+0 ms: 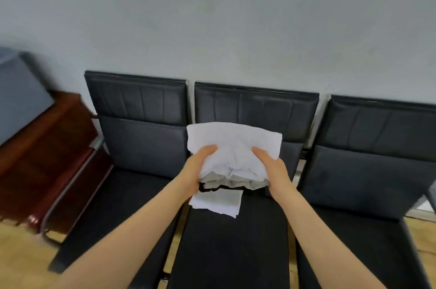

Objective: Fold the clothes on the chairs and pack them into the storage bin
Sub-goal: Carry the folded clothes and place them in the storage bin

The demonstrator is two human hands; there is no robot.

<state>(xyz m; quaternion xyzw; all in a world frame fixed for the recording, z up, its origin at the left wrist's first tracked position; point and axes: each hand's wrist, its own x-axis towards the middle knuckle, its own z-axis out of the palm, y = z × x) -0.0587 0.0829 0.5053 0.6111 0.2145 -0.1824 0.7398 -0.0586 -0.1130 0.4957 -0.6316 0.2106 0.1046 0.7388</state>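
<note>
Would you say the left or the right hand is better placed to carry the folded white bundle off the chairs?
Neither alone: the left hand and right hand each grip one side of the white bundle, above the middle chair. No bin is visible.

The fingers of the left hand (198, 166) and the right hand (273, 170) are hidden beneath the folded white garment (236, 147). A dark item (207, 188) under the fold cannot be identified. The right chair (368, 170) is cut off by the frame edge. The grey object (18, 90) at far left is blurred and cropped.
</note>
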